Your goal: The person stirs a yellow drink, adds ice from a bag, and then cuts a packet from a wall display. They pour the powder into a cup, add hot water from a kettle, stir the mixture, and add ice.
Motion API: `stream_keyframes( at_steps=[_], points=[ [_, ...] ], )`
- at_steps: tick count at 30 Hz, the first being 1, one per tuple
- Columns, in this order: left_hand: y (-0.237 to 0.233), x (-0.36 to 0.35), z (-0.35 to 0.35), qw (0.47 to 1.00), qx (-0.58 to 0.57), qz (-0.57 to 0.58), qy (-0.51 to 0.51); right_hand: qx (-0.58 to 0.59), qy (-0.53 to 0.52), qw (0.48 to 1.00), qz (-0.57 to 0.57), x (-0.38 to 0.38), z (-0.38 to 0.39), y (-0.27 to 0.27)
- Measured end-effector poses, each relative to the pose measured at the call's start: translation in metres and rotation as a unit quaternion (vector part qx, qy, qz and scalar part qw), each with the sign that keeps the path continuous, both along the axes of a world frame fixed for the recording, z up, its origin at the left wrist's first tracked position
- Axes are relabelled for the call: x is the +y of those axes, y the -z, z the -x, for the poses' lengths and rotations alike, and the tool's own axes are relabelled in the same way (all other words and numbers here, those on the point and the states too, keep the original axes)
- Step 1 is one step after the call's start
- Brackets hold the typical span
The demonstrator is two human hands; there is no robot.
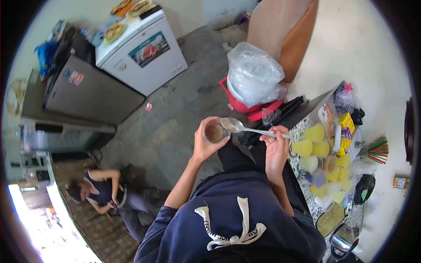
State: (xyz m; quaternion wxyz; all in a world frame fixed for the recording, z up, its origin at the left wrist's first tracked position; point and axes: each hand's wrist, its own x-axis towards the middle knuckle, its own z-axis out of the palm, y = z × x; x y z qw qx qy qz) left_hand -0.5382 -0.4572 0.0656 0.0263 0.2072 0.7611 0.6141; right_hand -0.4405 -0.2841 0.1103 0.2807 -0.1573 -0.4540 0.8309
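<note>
My left hand holds a small clear cup with brown liquid in it, in front of my chest. My right hand grips the handle of a metal spoon. The spoon's bowl is level beside the cup's rim, just to its right, and looks empty. Both hands are over the grey floor, left of a counter edge.
A counter on the right carries several yellow tubs, a yellow box and a bundle of straws. A red cooler with a plastic bag on top stands ahead. A white fridge stands far left. Another person crouches at the lower left.
</note>
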Motion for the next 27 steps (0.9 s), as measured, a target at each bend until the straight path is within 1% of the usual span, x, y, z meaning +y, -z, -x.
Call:
stream_keyframes(
  at_steps=[1, 3, 6, 8, 9, 10, 12, 13, 14, 16, 17, 18, 19, 20, 21, 22, 23, 24, 25, 26, 27],
  points=[
    [-0.002, 0.008, 0.021, 0.999, -0.006, -0.029, 0.014, -0.011, 0.018, 1.0, 0.006, 0.007, 0.018, 0.001],
    [-0.002, 0.025, 0.069, 0.999, -0.003, -0.033, 0.039, -0.009, 0.048, 0.999, -0.001, 0.027, 0.057, 0.01],
    [0.011, 0.038, 0.121, 0.997, -0.033, -0.019, 0.067, -0.027, 0.111, 0.993, 0.008, 0.046, 0.095, 0.023],
    [0.018, 0.049, 0.157, 0.996, -0.045, -0.034, 0.064, -0.067, 0.186, 0.98, -0.012, 0.064, 0.121, 0.049],
    [0.018, 0.054, 0.174, 0.996, -0.046, -0.033, 0.076, -0.065, 0.208, 0.976, -0.03, 0.074, 0.129, 0.072],
    [0.025, 0.057, 0.191, 0.994, -0.053, -0.033, 0.092, -0.072, 0.224, 0.972, -0.03, 0.08, 0.138, 0.088],
    [0.046, 0.067, 0.23, 0.99, -0.091, -0.013, 0.105, -0.131, 0.252, 0.959, -0.006, 0.093, 0.162, 0.11],
    [0.051, 0.074, 0.249, 0.989, -0.084, -0.012, 0.12, -0.172, 0.256, 0.951, -0.006, 0.099, 0.174, 0.118],
    [0.057, 0.084, 0.27, 0.987, -0.088, -0.009, 0.135, -0.176, 0.27, 0.947, -0.002, 0.106, 0.188, 0.129],
    [0.069, 0.103, 0.308, 0.977, -0.088, -0.037, 0.193, -0.252, 0.234, 0.939, 0.029, 0.116, 0.207, 0.158],
    [0.071, 0.112, 0.329, 0.973, -0.095, -0.037, 0.205, -0.262, 0.23, 0.936, 0.044, 0.119, 0.218, 0.17],
    [0.072, 0.12, 0.349, 0.967, -0.085, 0.005, 0.24, -0.268, 0.24, 0.932, 0.046, 0.122, 0.226, 0.186],
    [0.071, 0.131, 0.37, 0.958, -0.07, 0.042, 0.274, -0.287, 0.223, 0.927, 0.089, 0.127, 0.235, 0.203],
    [0.069, 0.142, 0.39, 0.955, -0.073, 0.04, 0.284, -0.304, 0.208, 0.92, 0.133, 0.131, 0.245, 0.211],
    [0.066, 0.151, 0.407, 0.945, -0.078, 0.027, 0.316, -0.306, 0.2, 0.916, 0.166, 0.137, 0.258, 0.213],
    [0.068, 0.162, 0.424, 0.933, -0.082, 0.013, 0.35, -0.307, 0.215, 0.911, 0.171, 0.144, 0.266, 0.23],
    [0.073, 0.171, 0.442, 0.924, -0.06, 0.027, 0.378, -0.356, 0.17, 0.913, 0.104, 0.153, 0.272, 0.248],
    [0.075, 0.181, 0.456, 0.919, -0.066, 0.026, 0.389, -0.402, 0.12, 0.907, 0.037, 0.161, 0.275, 0.26],
    [0.075, 0.193, 0.47, 0.895, -0.046, 0.04, 0.441, -0.476, 0.128, 0.87, -0.035, 0.166, 0.29, 0.26],
    [0.075, 0.205, 0.482, 0.869, -0.022, 0.054, 0.491, -0.477, 0.138, 0.868, -0.029, 0.174, 0.299, 0.259],
    [0.079, 0.214, 0.489, 0.862, -0.025, 0.059, 0.503, -0.56, 0.103, 0.794, -0.213, 0.177, 0.303, 0.263]
  ],
)
